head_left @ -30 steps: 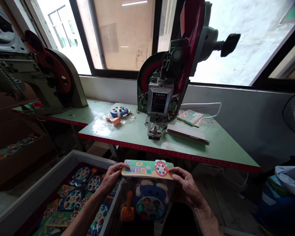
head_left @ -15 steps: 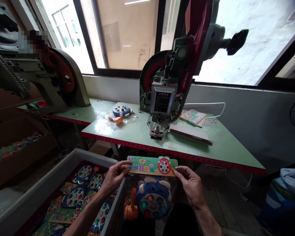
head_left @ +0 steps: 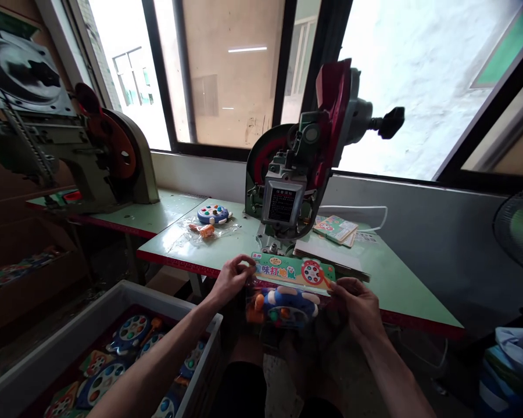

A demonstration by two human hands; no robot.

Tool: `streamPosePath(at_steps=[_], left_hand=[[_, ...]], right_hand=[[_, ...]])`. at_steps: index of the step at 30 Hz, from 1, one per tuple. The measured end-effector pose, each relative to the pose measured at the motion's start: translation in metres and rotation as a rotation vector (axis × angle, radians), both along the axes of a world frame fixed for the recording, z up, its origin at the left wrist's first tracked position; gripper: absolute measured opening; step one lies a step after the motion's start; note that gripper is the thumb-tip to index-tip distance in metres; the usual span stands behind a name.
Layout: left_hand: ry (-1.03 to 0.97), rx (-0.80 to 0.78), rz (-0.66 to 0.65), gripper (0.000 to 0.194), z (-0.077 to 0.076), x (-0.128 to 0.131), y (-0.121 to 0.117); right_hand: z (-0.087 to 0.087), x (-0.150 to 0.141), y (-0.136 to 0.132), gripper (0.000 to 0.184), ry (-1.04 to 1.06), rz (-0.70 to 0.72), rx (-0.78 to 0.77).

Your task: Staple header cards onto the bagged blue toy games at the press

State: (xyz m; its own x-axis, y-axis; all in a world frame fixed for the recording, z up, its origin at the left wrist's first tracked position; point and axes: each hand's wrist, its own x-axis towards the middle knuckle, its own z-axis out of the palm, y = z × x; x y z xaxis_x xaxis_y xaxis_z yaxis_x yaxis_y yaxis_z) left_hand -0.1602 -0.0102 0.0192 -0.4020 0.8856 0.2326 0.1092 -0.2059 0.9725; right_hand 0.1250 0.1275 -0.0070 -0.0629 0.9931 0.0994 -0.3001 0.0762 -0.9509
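A printed cardboard header card is pinched between my two hands, at the front edge of the green table. My left hand grips its left end, and my right hand has its right end. Below the card hangs a clear bag with a blue round toy and an orange toy hammer, both blurred. The card's top edge lies close to the foot of a stapling-type press machine; whether they touch I cannot tell.
A grey crate of bagged toys stands at lower left. On the green table lie an unsealed blue toy, an orange hammer on clear plastic, and cards. Another machine stands left, a fan right.
Both hands have carried the card and bagged toy up and forward to the machine's foot. The bag has swung and its toy looks foreshortened. The camera view has tilted upward.
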Motion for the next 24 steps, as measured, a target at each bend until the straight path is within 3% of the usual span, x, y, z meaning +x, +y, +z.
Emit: streamPosePath(at_steps=[5,9,24], left_hand=[[-0.084,0.057,0.014,0.028,0.005,-0.011,0.067],[-0.119,0.077,0.074,0.029,0.009,-0.015,0.096],[-0.134,0.123,0.114,0.027,0.008,-0.019,0.104]], right_hand=[[0.011,-0.010,0.045,0.053,-0.001,-0.056,-0.029],[0.015,-0.018,0.065,0.052,-0.016,-0.079,-0.012],[0.020,-0.029,0.073,0.049,0.007,-0.057,0.028]])
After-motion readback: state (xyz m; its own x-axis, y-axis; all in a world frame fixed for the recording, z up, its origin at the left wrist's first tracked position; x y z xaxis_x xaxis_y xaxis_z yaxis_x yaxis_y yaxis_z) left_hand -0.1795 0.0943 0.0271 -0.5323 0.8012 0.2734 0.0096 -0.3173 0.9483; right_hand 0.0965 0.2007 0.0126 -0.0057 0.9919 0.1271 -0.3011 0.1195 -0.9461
